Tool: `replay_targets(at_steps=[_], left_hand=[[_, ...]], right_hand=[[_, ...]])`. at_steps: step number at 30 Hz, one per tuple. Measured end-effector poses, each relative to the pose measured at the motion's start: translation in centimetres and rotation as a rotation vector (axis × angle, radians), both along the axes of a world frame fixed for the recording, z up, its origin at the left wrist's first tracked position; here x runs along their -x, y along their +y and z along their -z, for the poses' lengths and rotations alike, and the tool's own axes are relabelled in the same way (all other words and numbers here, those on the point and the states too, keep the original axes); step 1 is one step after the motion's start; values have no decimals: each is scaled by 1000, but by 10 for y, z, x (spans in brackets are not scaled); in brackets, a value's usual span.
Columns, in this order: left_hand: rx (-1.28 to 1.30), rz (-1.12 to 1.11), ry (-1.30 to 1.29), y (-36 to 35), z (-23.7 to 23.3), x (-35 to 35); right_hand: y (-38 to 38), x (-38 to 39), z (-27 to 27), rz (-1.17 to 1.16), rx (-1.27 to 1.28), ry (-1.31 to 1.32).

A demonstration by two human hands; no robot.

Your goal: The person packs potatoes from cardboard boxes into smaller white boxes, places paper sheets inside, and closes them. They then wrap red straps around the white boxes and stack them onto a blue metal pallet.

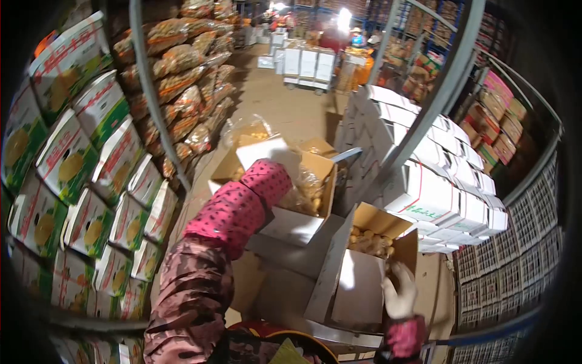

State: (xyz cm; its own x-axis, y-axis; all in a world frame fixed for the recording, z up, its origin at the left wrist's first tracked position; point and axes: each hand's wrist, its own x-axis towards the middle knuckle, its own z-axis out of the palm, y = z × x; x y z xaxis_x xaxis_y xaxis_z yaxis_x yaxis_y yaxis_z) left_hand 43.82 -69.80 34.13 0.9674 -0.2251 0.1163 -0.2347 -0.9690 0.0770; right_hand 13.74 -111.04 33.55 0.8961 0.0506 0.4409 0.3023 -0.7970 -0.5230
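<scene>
My left arm, in a pink spotted sleeve (233, 215), reaches forward over an open carton (294, 224). The left hand is hidden beyond the cuff, beside a raised white flap (264, 151), so its grip does not show. Clear plastic and yellowish produce (316, 197) lie inside that carton. My right hand (400, 294), in a pale glove, is at the right side of a nearer open carton (321, 285). Its fingers are apart, with nothing visible in them. Small round yellowish pieces (370, 242) fill the far end of this carton, and a flap (357, 291) covers its near part.
White cartons (430, 188) are stacked at right behind a slanted metal post (418, 130). Printed cartons (66, 155) and filled bags (182, 85) line the left. A loaded cart (308, 64) stands down the aisle, with people farther back. Another open carton (227, 167) sits ahead.
</scene>
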Motion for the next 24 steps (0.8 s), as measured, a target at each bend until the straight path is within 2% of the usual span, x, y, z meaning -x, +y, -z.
replay_targets(at_steps=[1, 2, 3, 4, 5, 6, 8, 10, 11, 12, 14, 16, 18, 20, 21, 22, 24], left_hand=[[95, -40, 34, -20, -13, 8], [189, -82, 80, -36, -17, 16], [395, -115, 142, -48, -11, 18], [313, 43, 68, -52, 9, 5], [229, 201, -5, -47, 44, -21], [182, 336, 0, -41, 62, -40], [103, 611, 10, -28, 97, -76], [-548, 1019, -235, -28, 72, -46], [-599, 1046, -246, -24, 71, -42], [-584, 1028, -207, -21, 74, -40], [-529, 956, -97, -10, 79, -38], [-502, 853, 1, 4, 82, -40], [-511, 720, 82, 16, 85, -36], [-520, 588, 116, 18, 84, -29], [-516, 539, 104, 15, 81, -26], [-481, 498, 41, 8, 77, -22], [-243, 493, -202, -29, 53, -3]], right_hand=[[-9, 28, 5, 38, -272, 28], [-11, 60, 11, 195, -501, 42], [-14, 88, -1, 347, -383, 61], [-14, 112, 7, 402, -376, -84], [-1, 136, 9, 545, -435, -75], [-2, 159, 28, 533, -722, -51], [20, 202, 53, 851, -822, 136], [30, 227, 117, 685, -894, 109], [45, 225, 108, 611, -802, 268], [60, 214, 93, 547, -717, 421], [73, 193, 91, 402, -610, 385], [83, 168, 50, 416, -752, 644], [81, 154, 61, 362, -659, 428], [61, 137, 58, 235, -566, 482], [57, 131, 79, 259, -655, 511], [51, 116, 92, 160, -595, 329], [45, 85, 96, 151, -527, 284]])
